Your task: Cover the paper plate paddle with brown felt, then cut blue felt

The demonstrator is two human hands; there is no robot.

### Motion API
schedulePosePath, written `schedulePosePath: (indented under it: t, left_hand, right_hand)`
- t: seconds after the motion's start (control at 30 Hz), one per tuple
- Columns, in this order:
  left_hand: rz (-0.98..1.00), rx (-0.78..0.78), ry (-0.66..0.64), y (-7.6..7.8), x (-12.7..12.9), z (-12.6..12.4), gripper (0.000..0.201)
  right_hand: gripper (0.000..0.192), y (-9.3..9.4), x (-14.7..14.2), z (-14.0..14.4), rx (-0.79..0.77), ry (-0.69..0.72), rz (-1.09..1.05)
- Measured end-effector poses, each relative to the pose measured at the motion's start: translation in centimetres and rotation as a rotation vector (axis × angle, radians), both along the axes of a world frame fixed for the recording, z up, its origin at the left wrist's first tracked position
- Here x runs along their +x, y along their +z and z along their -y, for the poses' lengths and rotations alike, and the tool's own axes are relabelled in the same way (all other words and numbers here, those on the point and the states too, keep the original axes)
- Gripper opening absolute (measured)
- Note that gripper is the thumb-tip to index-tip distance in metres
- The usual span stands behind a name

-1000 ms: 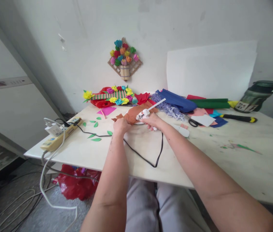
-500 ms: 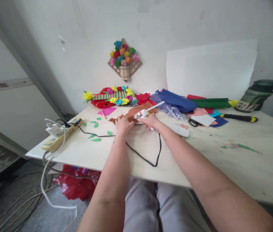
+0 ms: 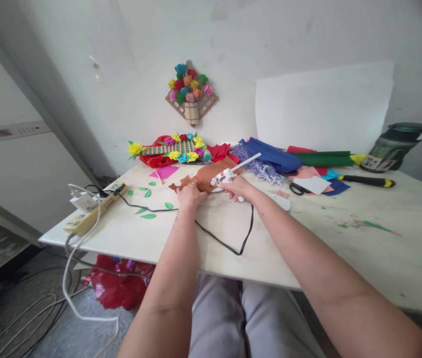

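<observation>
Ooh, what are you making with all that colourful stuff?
A person sits at a white table. The right hand holds a white glue gun, its nozzle at a brown paper piece that the left hand presses down. Green paper leaves lie nearby, with scissors to the right.

Brown paper [image 3: 211, 178], white glue gun [image 3: 229, 174] with black cord [image 3: 226, 244], green leaves [image 3: 147, 216].
</observation>
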State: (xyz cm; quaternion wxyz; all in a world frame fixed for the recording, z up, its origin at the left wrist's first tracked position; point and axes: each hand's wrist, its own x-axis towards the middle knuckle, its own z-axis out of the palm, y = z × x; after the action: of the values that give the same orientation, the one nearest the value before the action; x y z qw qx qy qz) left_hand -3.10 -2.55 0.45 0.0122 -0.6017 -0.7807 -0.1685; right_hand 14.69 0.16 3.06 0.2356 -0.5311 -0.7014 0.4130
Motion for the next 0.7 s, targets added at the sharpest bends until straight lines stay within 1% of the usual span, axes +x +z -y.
schedulePosePath:
  t: [0.13,0.23,0.3,0.5,0.6,0.7]
  left_hand:
    - [0.017,0.005,0.036,0.0,0.0,0.1,0.057]
    - [0.033,0.022,0.0,-0.2,-0.2,0.1,0.066]
    - [0.033,0.008,-0.02,-0.4,-0.4,-0.1,0.07]
    - [0.018,-0.072,-0.038,-0.6,-0.7,-0.4,0.07]
    - [0.007,-0.068,-0.034,-0.4,-0.4,-0.1,0.072]
    - [-0.007,-0.056,-0.02,-0.4,-0.2,0.1,0.073]
  right_hand:
    - [0.029,-0.1,0.5,-0.1,-0.004,-0.003,-0.005]
    - [0.031,-0.2,1.0,-0.2,-0.02,-0.016,-0.021]
    - [0.032,-0.2,1.3,-0.2,-0.037,-0.02,-0.018]
    - [0.031,0.3,2.3,0.5,-0.053,-0.026,-0.012]
    - [0.029,0.6,3.1,0.9,-0.047,-0.011,-0.066]
    - [0.031,1.2,4.0,1.3,0.008,0.015,-0.195]
